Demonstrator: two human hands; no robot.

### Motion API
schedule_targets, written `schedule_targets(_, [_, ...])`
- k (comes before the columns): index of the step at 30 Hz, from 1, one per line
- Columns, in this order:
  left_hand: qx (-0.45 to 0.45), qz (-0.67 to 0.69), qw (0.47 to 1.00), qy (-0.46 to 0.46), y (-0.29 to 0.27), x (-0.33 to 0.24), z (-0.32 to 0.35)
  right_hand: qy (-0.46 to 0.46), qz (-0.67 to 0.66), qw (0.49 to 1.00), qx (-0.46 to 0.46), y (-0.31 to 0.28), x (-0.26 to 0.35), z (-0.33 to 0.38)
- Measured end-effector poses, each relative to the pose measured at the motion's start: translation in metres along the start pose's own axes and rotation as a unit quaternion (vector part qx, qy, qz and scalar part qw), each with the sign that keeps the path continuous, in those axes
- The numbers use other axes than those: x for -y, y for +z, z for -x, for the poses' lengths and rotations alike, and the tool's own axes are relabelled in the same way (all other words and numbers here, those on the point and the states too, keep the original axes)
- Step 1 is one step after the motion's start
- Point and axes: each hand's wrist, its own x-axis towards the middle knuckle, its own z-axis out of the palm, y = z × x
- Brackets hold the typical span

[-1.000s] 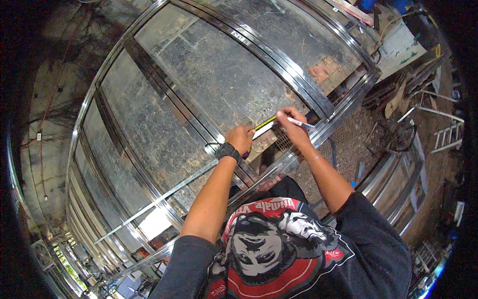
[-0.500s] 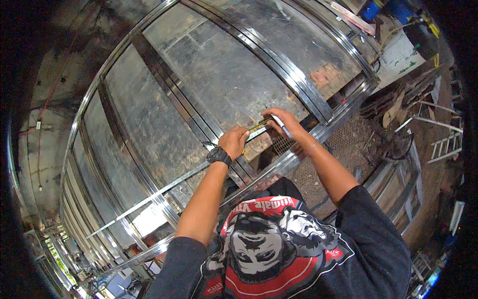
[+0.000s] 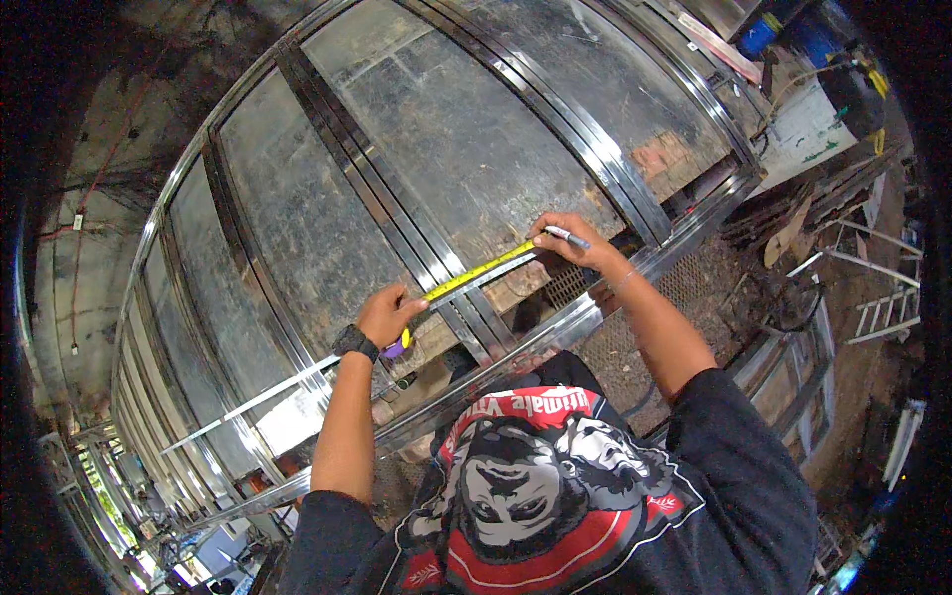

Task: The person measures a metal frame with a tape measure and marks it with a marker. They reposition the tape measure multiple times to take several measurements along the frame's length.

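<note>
The left hand (image 3: 385,315) grips a purple tape measure (image 3: 397,343) and the right hand (image 3: 572,245) pinches a marker pen (image 3: 566,236), with the yellow tape (image 3: 478,270) stretched along the metal rail (image 3: 466,288), so marking the spot seems next.

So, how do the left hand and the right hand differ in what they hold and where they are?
The left hand grips a purple tape measure case; the right hand pins the far end of the yellow tape blade and holds a marker pen. The left hand wears a black wristwatch; the right wrist looks bare. Both rest on the same metal rail.
</note>
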Motion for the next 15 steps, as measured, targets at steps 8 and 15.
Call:
schedule_targets(8, [-0.126, -0.085, 0.988, -0.007, 0.035, -0.002, 0.005, -0.029, 0.072, 0.995, -0.064, 0.013, -0.019, -0.005])
schedule_targets(15, [-0.116, -0.066, 0.991, -0.025, 0.043, -0.002, 0.006, -0.044, 0.164, 0.984, -0.054, 0.010, -0.024, 0.001])
